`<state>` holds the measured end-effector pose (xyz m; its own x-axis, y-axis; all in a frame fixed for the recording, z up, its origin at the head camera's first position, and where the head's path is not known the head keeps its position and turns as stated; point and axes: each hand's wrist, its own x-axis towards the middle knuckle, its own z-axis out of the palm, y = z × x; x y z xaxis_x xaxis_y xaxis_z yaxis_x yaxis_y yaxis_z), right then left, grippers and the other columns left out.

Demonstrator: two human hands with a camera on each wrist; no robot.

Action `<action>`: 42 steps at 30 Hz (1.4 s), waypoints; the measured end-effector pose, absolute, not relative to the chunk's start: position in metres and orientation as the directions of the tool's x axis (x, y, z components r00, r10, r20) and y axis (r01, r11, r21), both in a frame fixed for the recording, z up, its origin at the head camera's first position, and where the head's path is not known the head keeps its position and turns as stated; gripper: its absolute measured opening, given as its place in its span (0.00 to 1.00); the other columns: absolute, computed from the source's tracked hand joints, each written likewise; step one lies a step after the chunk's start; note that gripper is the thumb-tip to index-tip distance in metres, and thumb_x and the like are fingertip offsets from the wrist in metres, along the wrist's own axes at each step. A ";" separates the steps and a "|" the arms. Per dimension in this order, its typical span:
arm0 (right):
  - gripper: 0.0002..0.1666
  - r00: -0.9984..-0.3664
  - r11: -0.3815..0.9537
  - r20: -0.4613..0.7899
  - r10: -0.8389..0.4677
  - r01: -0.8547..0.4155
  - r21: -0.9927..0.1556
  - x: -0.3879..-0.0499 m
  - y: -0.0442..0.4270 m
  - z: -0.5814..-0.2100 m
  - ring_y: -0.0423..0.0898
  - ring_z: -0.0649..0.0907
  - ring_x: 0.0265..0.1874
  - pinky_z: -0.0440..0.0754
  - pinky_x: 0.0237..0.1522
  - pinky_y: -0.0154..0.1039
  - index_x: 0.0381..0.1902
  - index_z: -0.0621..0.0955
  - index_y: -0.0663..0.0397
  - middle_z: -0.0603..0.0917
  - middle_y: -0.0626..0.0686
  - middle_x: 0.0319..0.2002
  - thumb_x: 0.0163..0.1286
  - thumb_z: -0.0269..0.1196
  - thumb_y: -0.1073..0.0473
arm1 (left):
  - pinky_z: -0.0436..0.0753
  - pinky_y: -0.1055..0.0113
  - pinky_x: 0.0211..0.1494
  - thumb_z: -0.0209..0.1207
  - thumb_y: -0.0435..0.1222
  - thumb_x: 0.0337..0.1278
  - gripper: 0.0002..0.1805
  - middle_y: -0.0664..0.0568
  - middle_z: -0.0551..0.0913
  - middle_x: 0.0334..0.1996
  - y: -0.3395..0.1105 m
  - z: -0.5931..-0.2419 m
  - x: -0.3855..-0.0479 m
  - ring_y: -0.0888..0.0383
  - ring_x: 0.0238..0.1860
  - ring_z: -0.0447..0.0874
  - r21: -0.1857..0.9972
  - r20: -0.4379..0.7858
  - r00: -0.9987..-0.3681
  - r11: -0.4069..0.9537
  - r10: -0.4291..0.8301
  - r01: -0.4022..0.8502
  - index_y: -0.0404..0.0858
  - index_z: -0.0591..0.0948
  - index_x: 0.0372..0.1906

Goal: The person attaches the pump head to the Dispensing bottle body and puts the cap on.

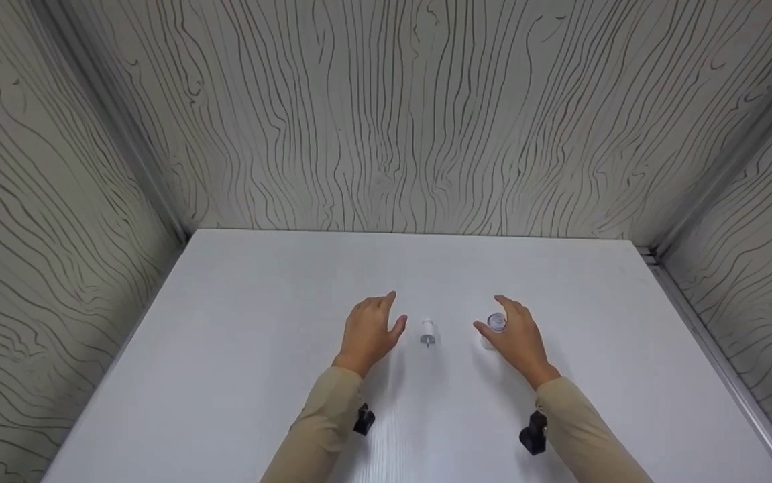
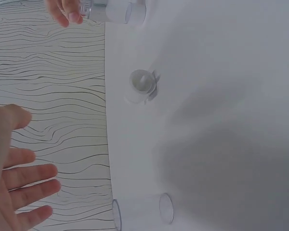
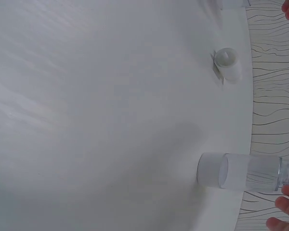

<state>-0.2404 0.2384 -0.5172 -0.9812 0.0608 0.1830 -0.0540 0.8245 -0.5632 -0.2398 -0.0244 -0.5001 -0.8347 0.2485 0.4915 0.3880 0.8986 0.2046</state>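
My left hand is held over the table with thumb and fingers spread, holding nothing. Close by it in the left wrist view stands a clear, open-ended cylinder, which cannot be made out in the head view. My right hand curves loosely around the neck of a clear bottle, thumb and fingers apart. The bottle stands upright with a threaded neck and a whitish base; fingertips are beside its neck, and contact is unclear. Between the hands stands a small white pump-like piece with a thin tip.
The white table meets a wood-grain patterned wall at the back, with similar panels at both sides. Metal rails run along the corners. A black device hangs under the left sleeve, another black device under the right.
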 end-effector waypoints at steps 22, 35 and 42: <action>0.38 -0.982 0.730 0.151 0.117 -0.018 -0.683 -0.237 0.245 -0.538 0.65 0.77 0.58 0.76 0.61 0.57 0.62 0.69 0.73 0.77 0.72 0.56 0.60 0.69 0.58 | 0.88 0.66 0.42 0.61 0.42 0.60 0.15 0.45 0.89 0.38 -0.006 -0.523 -0.231 0.54 0.38 0.89 0.271 0.414 -0.872 0.879 0.262 0.393 0.35 0.85 0.44; 0.37 -0.984 0.697 0.103 0.147 0.029 -0.716 -0.234 0.243 -0.554 0.66 0.79 0.54 0.78 0.59 0.58 0.61 0.68 0.76 0.79 0.73 0.53 0.59 0.68 0.61 | 0.88 0.65 0.44 0.61 0.40 0.59 0.13 0.44 0.89 0.40 -0.001 -0.538 -0.227 0.53 0.42 0.89 0.382 0.353 -0.907 0.849 0.231 0.365 0.35 0.85 0.44; 0.35 -0.983 0.671 0.111 0.150 0.019 -0.741 -0.233 0.244 -0.560 0.65 0.80 0.53 0.80 0.57 0.57 0.59 0.69 0.77 0.79 0.73 0.51 0.59 0.68 0.62 | 0.87 0.68 0.40 0.61 0.38 0.59 0.12 0.45 0.89 0.38 0.004 -0.545 -0.228 0.54 0.38 0.89 0.417 0.337 -0.915 0.835 0.224 0.358 0.35 0.85 0.42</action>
<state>-0.2332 0.2436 -0.5604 -0.9825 0.1496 0.1105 0.0189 0.6714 -0.7409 -0.2276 0.0039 -0.5455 -0.9145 0.2238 0.3370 0.3580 0.8354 0.4169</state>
